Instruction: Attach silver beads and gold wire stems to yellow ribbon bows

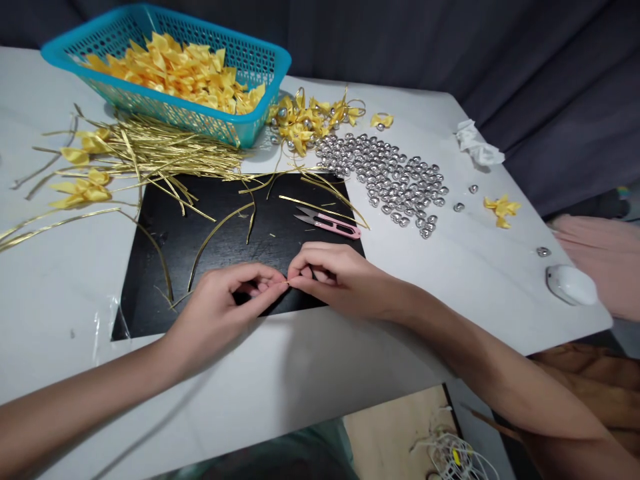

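Over the front edge of a black board (165, 267), my left hand (240, 293) and my right hand (330, 277) meet fingertip to fingertip. Both are closed in a pinch on a tiny gold-coloured piece (288, 283), mostly hidden between the tips. Just behind my right hand lie pink thread snips (340, 227). Gold wire strands (220, 230) curve across the board, and a thick pile of gold wires (170, 150) lies behind it. Silver heart-shaped beads (390, 177) are spread to the right of the board.
A blue basket (195, 110) of yellow ribbon pieces (175, 70) stands at the back. Yellow ribbon flowers (303, 123) lie beside it. Crumpled tissue (479, 145) and a white mouse-like object (571, 285) are on the right of the white table (220, 407).
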The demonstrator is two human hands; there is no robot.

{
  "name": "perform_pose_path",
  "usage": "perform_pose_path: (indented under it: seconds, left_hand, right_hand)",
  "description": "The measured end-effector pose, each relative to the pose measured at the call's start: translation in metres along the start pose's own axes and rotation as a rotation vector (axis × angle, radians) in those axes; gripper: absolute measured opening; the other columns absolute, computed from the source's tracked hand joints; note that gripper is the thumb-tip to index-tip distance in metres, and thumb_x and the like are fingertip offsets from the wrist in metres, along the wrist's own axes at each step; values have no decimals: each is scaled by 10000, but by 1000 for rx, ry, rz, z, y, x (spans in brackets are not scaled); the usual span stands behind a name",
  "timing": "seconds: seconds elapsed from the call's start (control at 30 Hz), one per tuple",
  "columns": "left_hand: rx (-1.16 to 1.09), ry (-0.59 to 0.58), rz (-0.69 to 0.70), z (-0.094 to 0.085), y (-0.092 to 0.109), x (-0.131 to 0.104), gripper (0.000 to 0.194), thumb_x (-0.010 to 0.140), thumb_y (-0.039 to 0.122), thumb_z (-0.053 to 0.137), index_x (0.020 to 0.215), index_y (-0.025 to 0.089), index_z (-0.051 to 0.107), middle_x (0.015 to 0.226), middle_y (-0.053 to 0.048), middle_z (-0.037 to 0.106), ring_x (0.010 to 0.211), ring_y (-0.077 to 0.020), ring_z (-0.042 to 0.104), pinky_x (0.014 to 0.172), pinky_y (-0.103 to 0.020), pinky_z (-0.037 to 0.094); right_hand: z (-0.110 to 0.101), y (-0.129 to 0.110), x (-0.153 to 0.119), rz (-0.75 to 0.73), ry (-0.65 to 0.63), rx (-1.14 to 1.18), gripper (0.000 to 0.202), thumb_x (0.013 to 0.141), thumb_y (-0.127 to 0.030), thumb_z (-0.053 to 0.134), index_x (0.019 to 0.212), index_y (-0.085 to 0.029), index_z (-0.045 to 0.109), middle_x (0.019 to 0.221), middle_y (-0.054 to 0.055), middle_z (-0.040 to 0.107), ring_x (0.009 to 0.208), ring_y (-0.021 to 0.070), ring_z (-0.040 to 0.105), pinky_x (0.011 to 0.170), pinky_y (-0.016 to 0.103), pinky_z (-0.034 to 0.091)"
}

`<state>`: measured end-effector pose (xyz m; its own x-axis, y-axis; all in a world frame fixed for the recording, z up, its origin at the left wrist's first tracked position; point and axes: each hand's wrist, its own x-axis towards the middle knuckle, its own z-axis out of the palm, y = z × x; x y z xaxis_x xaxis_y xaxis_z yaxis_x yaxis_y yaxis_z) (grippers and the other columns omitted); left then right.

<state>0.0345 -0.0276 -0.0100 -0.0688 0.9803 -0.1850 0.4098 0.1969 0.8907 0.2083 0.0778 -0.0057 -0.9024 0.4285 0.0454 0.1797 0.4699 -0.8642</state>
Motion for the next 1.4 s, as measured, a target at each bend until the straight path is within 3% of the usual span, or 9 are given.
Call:
perform_pose_path:
  seconds: [0.07, 0.17, 0.27, 0.53, 0.67, 0.93, 1.13, 1.27, 1.4]
  left_hand:
    - [1, -8, -11, -1, 1, 0, 231, 825, 390, 613, 798, 193, 729, 756, -12, 719, 627, -134, 580, 573, -222, 434]
    - [-17, -7, -42, -1, 4, 0, 239, 812, 392, 607, 774, 187, 726, 745, -17, 717, 633, -142, 589, 583, -227, 441]
    - [-40, -13, -54, -1, 6, 1, 242, 810, 395, 602, 752, 186, 710, 723, -9, 697, 630, -138, 584, 584, -223, 438]
    - [-62, -1, -55, -2, 4, 1, 218, 805, 393, 611, 730, 201, 684, 710, 8, 679, 625, -129, 574, 577, -209, 438]
    - [-67, -3, -63, -3, 2, 0, 230, 809, 403, 606, 739, 200, 689, 729, 0, 694, 629, -135, 579, 578, -216, 439]
    - [-73, -16, -61, -3, 2, 2, 235, 805, 407, 613, 756, 196, 705, 767, -20, 717, 666, -153, 601, 578, -229, 432]
    - [-83, -13, -68, -3, 1, 1, 238, 808, 410, 608, 742, 196, 688, 722, -11, 698, 647, -150, 592, 572, -229, 427]
    - [-78, -9, -74, -4, 2, 0, 242, 798, 412, 609, 740, 192, 689, 717, -13, 693, 632, -150, 581, 567, -232, 429]
    - [-65, -15, -76, -3, 4, 2, 255, 804, 419, 603, 748, 189, 698, 734, -24, 705, 641, -157, 589, 565, -241, 423]
  right_hand:
    - [2, 0, 1, 49, 58, -2, 110, 884, -189, 543, 813, -133, 607, 719, -36, 470, 532, 45, 362, 532, 194, 322]
    - [6, 0, 1, 92, 258, -11, 46, 846, -156, 560, 823, -139, 597, 649, -63, 430, 496, 40, 350, 514, 187, 321]
    - [10, -2, -3, -47, 364, -42, 37, 834, -140, 580, 806, -128, 601, 614, -64, 434, 495, 42, 370, 515, 184, 338]
    - [17, -2, -14, -295, 241, -434, 166, 928, -158, 485, 880, -136, 643, 805, 34, 665, 651, 77, 574, 530, 176, 384]
    - [14, 1, -16, -268, 104, -651, 272, 975, -191, 391, 890, -153, 647, 850, 38, 679, 667, 83, 584, 535, 185, 376]
    - [14, 6, -8, -279, 202, -393, 176, 943, -169, 494, 1005, -140, 656, 890, 28, 674, 808, 79, 633, 627, 145, 448]
    - [15, 6, -11, -309, 230, -519, 180, 961, -182, 463, 1070, -177, 606, 948, 16, 682, 817, 77, 632, 546, 153, 412]
    - [13, 3, -14, -299, 138, -643, 232, 987, -186, 382, 1023, -182, 611, 930, 18, 669, 672, 71, 592, 524, 179, 391]
    - [10, 3, -13, -252, 65, -628, 237, 976, -160, 395, 1023, -162, 627, 943, 46, 655, 695, 87, 591, 537, 196, 392]
